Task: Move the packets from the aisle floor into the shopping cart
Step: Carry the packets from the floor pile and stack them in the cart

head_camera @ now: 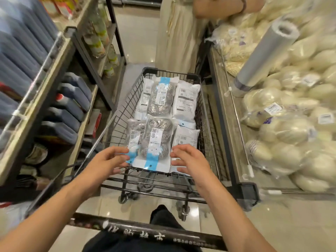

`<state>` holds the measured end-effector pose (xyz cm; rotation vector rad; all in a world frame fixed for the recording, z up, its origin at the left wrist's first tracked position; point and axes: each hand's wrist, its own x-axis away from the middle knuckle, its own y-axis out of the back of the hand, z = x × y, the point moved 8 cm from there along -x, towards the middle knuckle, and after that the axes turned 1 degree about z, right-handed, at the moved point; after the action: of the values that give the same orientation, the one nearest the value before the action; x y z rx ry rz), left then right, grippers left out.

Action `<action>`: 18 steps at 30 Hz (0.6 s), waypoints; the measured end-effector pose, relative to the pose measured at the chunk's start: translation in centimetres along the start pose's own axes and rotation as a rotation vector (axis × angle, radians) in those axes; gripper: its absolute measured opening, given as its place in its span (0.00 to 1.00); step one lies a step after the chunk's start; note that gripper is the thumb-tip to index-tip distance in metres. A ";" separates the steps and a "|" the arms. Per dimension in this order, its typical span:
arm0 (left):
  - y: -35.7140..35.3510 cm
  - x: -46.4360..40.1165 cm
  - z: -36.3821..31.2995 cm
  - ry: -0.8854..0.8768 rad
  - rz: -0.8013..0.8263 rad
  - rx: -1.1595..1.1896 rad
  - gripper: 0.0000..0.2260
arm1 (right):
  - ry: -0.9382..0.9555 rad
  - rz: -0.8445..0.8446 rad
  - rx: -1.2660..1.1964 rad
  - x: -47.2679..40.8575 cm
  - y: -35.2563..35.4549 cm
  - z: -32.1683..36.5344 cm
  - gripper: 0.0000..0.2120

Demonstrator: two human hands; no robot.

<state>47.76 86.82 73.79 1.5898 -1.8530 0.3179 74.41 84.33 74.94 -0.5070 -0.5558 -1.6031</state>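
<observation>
A black wire shopping cart (127, 99) stands in the aisle ahead of me. Several clear packets of steel scourers with blue-and-white labels lie inside it. The nearest packet (154, 142) lies flat at the cart's near end, with another (135, 132) to its left and white-backed packets (186, 101) to the right and further in. My left hand (107, 160) hovers at the left edge of the nearest packet, fingers spread. My right hand (189, 159) hovers at its right edge, fingers apart. Neither hand grips anything. No packet shows on the floor.
The cart's black handle bar (145, 231) crosses low in front of me. Shelves with dark bottles (72, 99) line the left. A bin of bagged white buns (291, 124) with a plastic bag roll (263, 57) is on the right. A person in a pale dress (178, 33) stands beyond the cart.
</observation>
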 end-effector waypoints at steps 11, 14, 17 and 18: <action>11.9 14.1 4.0 -0.170 -0.235 0.138 0.07 | 0.145 0.113 -0.040 11.1 -13.1 0.8 0.05; 15.1 18.2 7.7 -0.158 -0.291 0.176 0.06 | 0.152 0.177 -0.024 13.7 -16.8 0.0 0.06; 18.0 23.1 11.6 -0.137 -0.392 0.230 0.05 | 0.137 0.242 0.001 15.7 -20.2 -0.8 0.06; 18.9 24.5 13.3 -0.128 -0.433 0.253 0.10 | 0.132 0.269 0.029 16.2 -21.3 -1.0 0.06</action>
<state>24.68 64.33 83.46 2.1762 -1.5468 0.2666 51.58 72.75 82.89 -0.4311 -0.3933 -1.3584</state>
